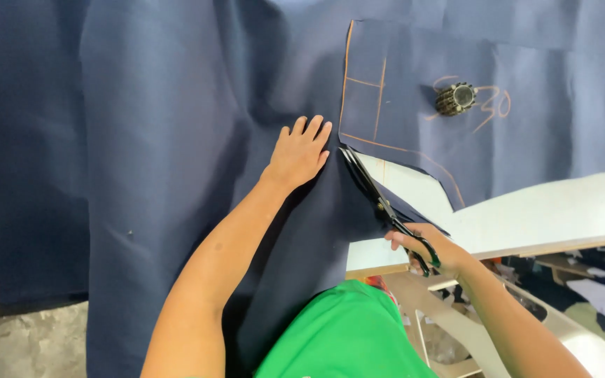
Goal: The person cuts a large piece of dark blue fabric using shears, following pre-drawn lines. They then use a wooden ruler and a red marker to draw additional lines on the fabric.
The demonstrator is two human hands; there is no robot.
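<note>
Looking down from the head camera, we see our left hand [298,150] pressed flat, fingers spread, on the dark navy woven cloth [176,140], just left of the blades. Our right hand [428,245] is clamped around the black-handled steel scissors [379,203], whose long axis runs up-left toward the orange chalk line [386,145]. A small round ribbed metal weight [455,99] sits farther off on the pale table [561,210]
</note>
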